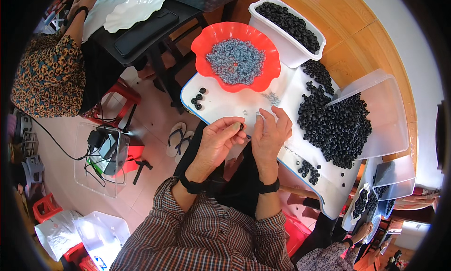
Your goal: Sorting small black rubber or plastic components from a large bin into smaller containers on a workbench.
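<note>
My left hand [218,142] pinches a small black ring [241,126] between thumb and fingertips over the near edge of a white board [235,104]. My right hand [271,132] is close beside it, fingers curled on a tiny part too small to make out. A red scalloped bowl [206,41] of small grey-blue parts [235,59] stands just beyond. Three black rings [197,99] lie at the board's left corner. A big heap of black rings [333,123] spreads to the right of my hands.
A white tub [282,48] of black rings stands at the back. A clear lid [390,106] lies right. Another person [51,64] sits at a black table [141,34] with a white dish [134,10] far left. Another person's hand [361,231] works lower right. Sandals [178,137] lie on the floor.
</note>
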{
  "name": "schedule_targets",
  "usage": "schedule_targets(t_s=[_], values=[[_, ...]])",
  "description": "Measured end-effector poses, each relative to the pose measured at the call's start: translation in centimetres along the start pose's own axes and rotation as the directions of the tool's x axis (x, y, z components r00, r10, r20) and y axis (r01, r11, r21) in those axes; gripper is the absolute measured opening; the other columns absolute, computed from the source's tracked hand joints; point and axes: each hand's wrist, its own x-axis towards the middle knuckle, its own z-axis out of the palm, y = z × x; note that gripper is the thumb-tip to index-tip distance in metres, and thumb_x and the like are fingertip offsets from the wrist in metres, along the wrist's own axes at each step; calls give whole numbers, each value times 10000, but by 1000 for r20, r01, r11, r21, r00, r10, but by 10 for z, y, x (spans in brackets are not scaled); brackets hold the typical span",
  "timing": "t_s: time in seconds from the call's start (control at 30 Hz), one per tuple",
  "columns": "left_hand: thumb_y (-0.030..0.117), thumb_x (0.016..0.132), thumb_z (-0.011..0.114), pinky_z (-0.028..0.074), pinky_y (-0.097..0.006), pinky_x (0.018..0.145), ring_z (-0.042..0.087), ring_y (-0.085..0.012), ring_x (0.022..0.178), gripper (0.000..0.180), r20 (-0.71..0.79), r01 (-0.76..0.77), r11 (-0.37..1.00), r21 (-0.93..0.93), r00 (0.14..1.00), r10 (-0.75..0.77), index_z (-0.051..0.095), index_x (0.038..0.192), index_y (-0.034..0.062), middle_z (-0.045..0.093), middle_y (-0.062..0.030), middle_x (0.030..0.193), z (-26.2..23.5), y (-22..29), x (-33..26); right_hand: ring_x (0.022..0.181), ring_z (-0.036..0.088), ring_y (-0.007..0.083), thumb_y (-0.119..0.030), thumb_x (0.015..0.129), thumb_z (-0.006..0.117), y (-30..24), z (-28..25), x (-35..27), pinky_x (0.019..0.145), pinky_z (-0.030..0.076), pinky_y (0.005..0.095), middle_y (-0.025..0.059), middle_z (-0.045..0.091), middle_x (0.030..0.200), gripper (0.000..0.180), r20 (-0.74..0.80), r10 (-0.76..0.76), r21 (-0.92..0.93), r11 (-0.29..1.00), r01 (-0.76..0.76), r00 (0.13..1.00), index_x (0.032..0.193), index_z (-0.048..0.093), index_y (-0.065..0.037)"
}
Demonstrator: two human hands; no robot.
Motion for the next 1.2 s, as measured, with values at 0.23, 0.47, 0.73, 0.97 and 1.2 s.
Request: schedule_targets(t_s=[0.23, 0.47, 0.73, 0.97, 1.2], values=[[64, 952, 558, 518, -253, 735, 617, -143, 820, 232, 12, -55, 998, -44, 998, 56, 608, 1150, -46, 651, -112, 1011, -8, 8, 0, 1156, 463, 349, -134, 781, 698, -22, 14, 5, 977, 306, 490, 138, 535, 1163, 158, 44, -110, -5, 994, 110, 993, 936, 701, -105], [63, 962, 540, 512, -246, 782, 600, -153, 871, 246, 27, -27, 995, -101, 999, 29, 595, 1171, -55, 636, -121, 1028, -2, 12, -1, 1076, 502, 313, -92, 763, 694, -24, 13, 2, 942, 327, 489, 110, 559, 1063, 116, 56, -99, -19, 995, 100, 994, 878, 679, -104], [72, 964, 543, 522, -236, 728, 609, -144, 836, 258, 81, 68, 995, -75, 995, -62, 594, 1183, -56, 638, -123, 1009, 1, 2, -3, 872, 581, 300, 32, 831, 604, -20, -15, -16, 774, 459, 375, 149, 576, 928, 134, 80, 143, 350, 923, -162, 987, 957, 582, -7], [73, 958, 558, 527, -229, 688, 630, -134, 811, 255, 67, 130, 991, 5, 989, -130, 603, 1175, -52, 652, -108, 970, 17, -12, -4, 754, 592, 100, -5, 941, 554, -7, -45, -35, 680, 480, 228, 52, 588, 921, 147, 239, 362, 643, 637, -426, 901, 1072, 618, 16], [65, 957, 558, 535, -225, 683, 631, -137, 807, 228, 81, 190, 982, -4, 979, -189, 611, 1142, -56, 651, -112, 959, 27, -28, -5, 806, 589, 96, 1, 890, 642, 6, -57, -42, 745, 476, 218, 46, 625, 956, 104, 315, 450, 793, 359, -492, 836, 994, 651, 3]])
